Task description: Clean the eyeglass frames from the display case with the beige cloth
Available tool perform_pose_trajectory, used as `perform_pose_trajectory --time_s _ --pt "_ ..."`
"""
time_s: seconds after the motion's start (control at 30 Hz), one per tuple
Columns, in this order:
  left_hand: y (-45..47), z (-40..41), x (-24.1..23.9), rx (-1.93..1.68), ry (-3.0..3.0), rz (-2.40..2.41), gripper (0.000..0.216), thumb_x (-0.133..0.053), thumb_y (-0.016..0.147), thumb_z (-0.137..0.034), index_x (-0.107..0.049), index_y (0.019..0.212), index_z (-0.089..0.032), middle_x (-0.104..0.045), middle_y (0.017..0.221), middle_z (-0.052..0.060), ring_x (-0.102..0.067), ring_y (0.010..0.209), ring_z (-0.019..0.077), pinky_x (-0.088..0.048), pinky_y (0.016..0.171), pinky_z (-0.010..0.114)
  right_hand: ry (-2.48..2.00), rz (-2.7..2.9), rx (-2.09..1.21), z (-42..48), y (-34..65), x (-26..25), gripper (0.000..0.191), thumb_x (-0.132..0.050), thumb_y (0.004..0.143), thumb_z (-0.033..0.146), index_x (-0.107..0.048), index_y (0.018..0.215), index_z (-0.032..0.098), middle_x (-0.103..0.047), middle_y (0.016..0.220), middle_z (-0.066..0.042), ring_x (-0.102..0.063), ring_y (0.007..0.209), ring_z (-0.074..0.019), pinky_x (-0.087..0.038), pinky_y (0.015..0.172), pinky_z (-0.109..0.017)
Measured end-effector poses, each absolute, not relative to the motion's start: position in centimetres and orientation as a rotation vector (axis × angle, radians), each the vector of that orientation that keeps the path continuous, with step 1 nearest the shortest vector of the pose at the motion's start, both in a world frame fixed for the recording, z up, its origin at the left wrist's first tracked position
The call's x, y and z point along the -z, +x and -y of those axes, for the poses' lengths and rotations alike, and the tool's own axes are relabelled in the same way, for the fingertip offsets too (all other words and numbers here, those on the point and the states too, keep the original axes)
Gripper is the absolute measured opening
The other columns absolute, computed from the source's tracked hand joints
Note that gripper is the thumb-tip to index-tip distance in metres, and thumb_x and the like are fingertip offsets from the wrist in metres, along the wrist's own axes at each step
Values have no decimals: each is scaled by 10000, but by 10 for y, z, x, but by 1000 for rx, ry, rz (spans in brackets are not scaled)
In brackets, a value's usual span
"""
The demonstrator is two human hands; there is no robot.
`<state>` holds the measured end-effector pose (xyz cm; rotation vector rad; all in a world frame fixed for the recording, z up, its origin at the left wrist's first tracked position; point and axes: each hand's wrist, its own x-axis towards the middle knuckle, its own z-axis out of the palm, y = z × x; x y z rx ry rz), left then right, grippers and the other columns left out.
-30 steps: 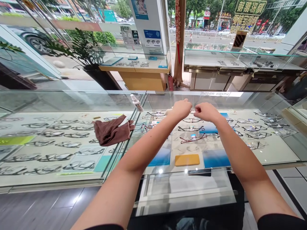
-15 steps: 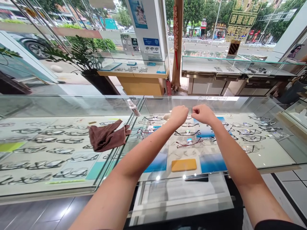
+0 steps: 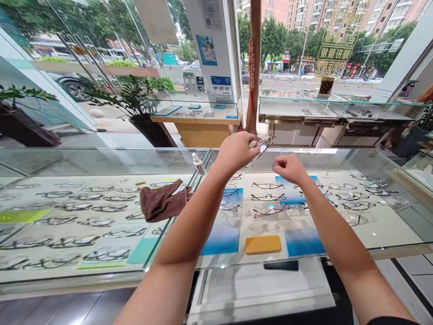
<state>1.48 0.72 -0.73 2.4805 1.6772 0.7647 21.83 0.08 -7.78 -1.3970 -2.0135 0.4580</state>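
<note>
My left hand (image 3: 237, 151) is raised above the glass counter (image 3: 338, 158) and closed round a pair of thin-framed glasses (image 3: 264, 145) together with a small white thing I cannot name. The glasses stick out to the right of its fingers. My right hand (image 3: 290, 168) hovers a little lower and to the right, fingers curled into a pinch, apart from the glasses; what it pinches, if anything, does not show. Under both hands, rows of display glasses (image 3: 270, 197) lie inside the case.
A brown cloth (image 3: 162, 203) and a small white spray bottle (image 3: 199, 164) lie on the counter to the left. A yellow pad (image 3: 263, 244) and a dark phone (image 3: 280, 265) sit near the front edge. More display counters and a potted plant (image 3: 135, 97) stand behind.
My left hand has lifted the glasses up off the counter top and away from my right hand, which stayed low. The view has tilted upward.
</note>
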Motion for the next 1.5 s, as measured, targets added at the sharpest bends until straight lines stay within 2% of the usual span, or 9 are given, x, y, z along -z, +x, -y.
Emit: perform_pose_trajectory --time_s 0.2,0.3,0.5,0.67,0.9,1.17,1.37,1.5 --pt "-2 21 -15 -1310 2283 -1212 144 -652 863 -287 -661 757 -190 -757 888 39 -661 901 187 -483 895 340 -1071 1912 -407 1 204 30 120 -505 632 245 -419 550 233 -377 564 41 -352 614 -129 -295 620 -314" --pt "-8 32 -21 -1449 2148 -957 178 -674 869 -317 -646 748 -190 -765 881 45 -685 889 175 -515 906 330 -878 1797 -409 9 199 4 117 -504 635 238 -451 531 233 -426 551 29 -379 604 -133 -307 617 -321" --pt "-11 47 -28 -1477 2050 -750 208 -745 859 -353 -663 755 -192 -786 893 59 -718 891 182 -559 892 324 -681 1736 -540 23 195 -6 123 -530 650 193 -527 533 230 -488 552 25 -424 593 -135 -333 617 -327" --pt "-8 46 -25 -1537 2006 -785 180 -756 868 -335 -689 774 -197 -769 835 28 -689 790 149 -556 824 293 -635 1763 -636 22 195 -2 122 -521 653 164 -617 613 228 -573 609 23 -488 623 -135 -374 627 -325" --pt "-1 46 -23 -1588 1991 -834 171 -756 872 -326 -690 768 -207 -766 801 20 -679 783 153 -565 797 297 -489 1682 -851 24 198 -6 40 -603 660 212 -614 626 230 -572 602 26 -491 578 -130 -402 582 -317" --pt "3 48 -20 -1561 1984 -826 168 -763 871 -328 -698 785 -200 -771 817 25 -685 800 156 -556 805 293 -450 1666 -814 26 198 -5 83 -645 689 193 -609 624 229 -580 622 29 -504 582 -122 -433 579 -306" --pt "7 48 -18 -1542 1980 -783 194 -763 870 -345 -684 787 -189 -762 834 30 -680 813 154 -539 804 283 -481 1645 -812 30 196 -9 66 -624 684 194 -597 635 229 -569 600 42 -486 552 -108 -409 557 -292" --pt "9 48 -18 -1539 2004 -759 179 -747 877 -330 -678 787 -191 -758 841 31 -681 825 153 -541 820 283 -568 1655 -698 31 195 -10 93 -620 719 223 -566 643 231 -548 593 46 -477 571 -110 -394 582 -294"
